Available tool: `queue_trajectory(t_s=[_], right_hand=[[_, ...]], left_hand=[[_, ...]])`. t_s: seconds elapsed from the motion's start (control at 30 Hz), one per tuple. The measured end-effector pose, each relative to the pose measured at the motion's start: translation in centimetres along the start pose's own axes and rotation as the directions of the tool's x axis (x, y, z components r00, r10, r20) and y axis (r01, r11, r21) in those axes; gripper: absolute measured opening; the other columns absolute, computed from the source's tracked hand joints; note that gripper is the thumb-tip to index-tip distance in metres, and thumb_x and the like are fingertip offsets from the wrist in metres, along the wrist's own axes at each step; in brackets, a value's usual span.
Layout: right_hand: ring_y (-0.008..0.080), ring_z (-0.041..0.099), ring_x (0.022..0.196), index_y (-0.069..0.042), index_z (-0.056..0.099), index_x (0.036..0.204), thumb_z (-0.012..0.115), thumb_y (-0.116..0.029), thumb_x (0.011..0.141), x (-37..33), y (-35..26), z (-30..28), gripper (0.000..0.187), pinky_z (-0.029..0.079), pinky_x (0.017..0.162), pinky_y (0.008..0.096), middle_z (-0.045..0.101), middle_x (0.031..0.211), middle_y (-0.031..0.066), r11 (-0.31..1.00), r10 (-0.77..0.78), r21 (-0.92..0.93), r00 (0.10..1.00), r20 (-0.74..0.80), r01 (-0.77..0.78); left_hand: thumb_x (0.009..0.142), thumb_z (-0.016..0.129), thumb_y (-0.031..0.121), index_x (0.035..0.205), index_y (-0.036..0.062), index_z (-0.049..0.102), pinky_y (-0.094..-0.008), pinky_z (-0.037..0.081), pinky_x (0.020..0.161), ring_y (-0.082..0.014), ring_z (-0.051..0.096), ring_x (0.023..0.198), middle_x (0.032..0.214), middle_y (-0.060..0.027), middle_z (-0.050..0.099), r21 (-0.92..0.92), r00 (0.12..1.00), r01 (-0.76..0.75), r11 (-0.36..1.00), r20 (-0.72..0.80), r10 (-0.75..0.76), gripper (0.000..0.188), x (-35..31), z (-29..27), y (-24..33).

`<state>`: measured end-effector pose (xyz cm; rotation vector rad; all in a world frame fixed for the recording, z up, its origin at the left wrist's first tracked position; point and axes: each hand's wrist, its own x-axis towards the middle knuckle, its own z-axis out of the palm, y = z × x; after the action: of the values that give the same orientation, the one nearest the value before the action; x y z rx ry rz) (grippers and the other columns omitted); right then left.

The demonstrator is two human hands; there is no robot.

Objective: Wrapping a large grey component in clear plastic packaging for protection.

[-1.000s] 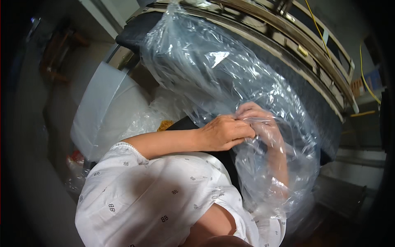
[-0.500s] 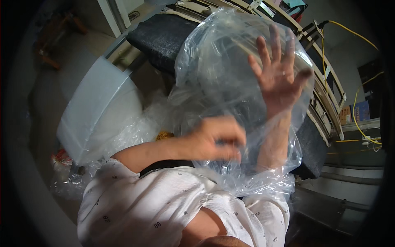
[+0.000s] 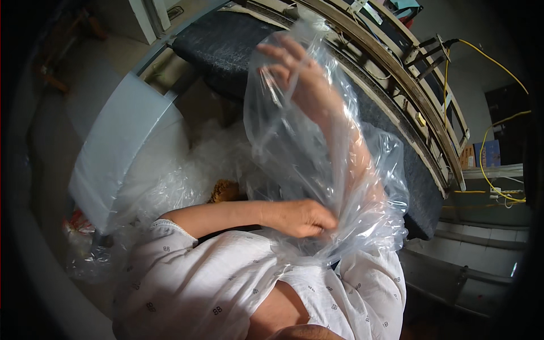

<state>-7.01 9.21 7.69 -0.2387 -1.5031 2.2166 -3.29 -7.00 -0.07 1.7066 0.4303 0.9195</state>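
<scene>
A large clear plastic bag (image 3: 283, 144) covers my right arm, its gathered mouth bunched near my upper arm. Inside the film, my right hand (image 3: 297, 71) is raised toward the far side, fingers apart and slightly bent, seen through the plastic. My left hand (image 3: 306, 219) reaches across in front of my chest. Its fingers are closed on the clear film beside my right forearm; the fingertips are partly hidden.
Past the bag lies a black padded surface (image 3: 224, 42) beside a curved machine frame (image 3: 419, 107) of metal rails. At left stands a sheet-covered panel (image 3: 122, 147) with crumpled clear film (image 3: 181, 187) next to it. Yellow cables (image 3: 481, 153) hang at right.
My right hand has swung left inside the bag, and the bag has collapsed from a puffed shape closer around the arm. My left hand has come down and closed on the film.
</scene>
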Motion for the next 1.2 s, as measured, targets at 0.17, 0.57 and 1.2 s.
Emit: queue_trajectory(t_s=[0.17, 0.57, 1.2], right_hand=[[0.0126, 0.059, 0.071, -0.007, 0.057, 0.103, 0.064, -0.029, 0.083, -0.8, -4.5, -1.5, 0.031, 0.048, 0.063, 0.0254, 0.061, 0.086, 0.0016, 0.985, 0.099, 0.165, 0.958, -0.270, -0.055], [0.0194, 0.054, 0.081, 0.000, 0.053, 0.113, 0.052, -0.032, 0.089, -5.4, -11.0, -0.9, 0.040, 0.045, 0.064, 0.0282, 0.056, 0.107, 0.0163, 0.942, -0.108, 0.314, 0.993, -0.043, 0.116], [0.0192, 0.051, 0.076, -0.008, 0.059, 0.108, 0.040, -0.045, 0.091, -12.3, -11.7, -1.2, 0.046, 0.044, 0.074, 0.0391, 0.064, 0.102, 0.0019, 0.745, -0.264, 0.577, 0.942, -0.205, 0.335]], left_hand=[[0.083, 0.057, 0.007, 0.090, -0.0001, 0.059, -0.0296, 0.044, 0.068, -0.0160, 0.058, 0.075, 0.080, -0.0092, 0.060, -0.148, 0.981, 0.167, 0.975, -0.071, -0.179, 0.010, -4.6, -0.2, -1.6], [0.089, 0.058, 0.021, 0.098, 0.0046, 0.057, -0.0228, 0.040, 0.066, -0.0105, 0.049, 0.074, 0.087, -0.0014, 0.054, 0.296, 0.483, 0.311, 0.903, -0.867, 0.118, 0.018, -3.1, -13.2, 1.0], [0.085, 0.062, 0.027, 0.075, 0.0024, 0.055, -0.0200, 0.036, 0.063, -0.0058, 0.043, 0.067, 0.071, 0.0025, 0.048, 0.316, 0.563, 0.154, 0.936, -0.807, 0.179, 0.027, -4.2, -14.4, 3.6]])
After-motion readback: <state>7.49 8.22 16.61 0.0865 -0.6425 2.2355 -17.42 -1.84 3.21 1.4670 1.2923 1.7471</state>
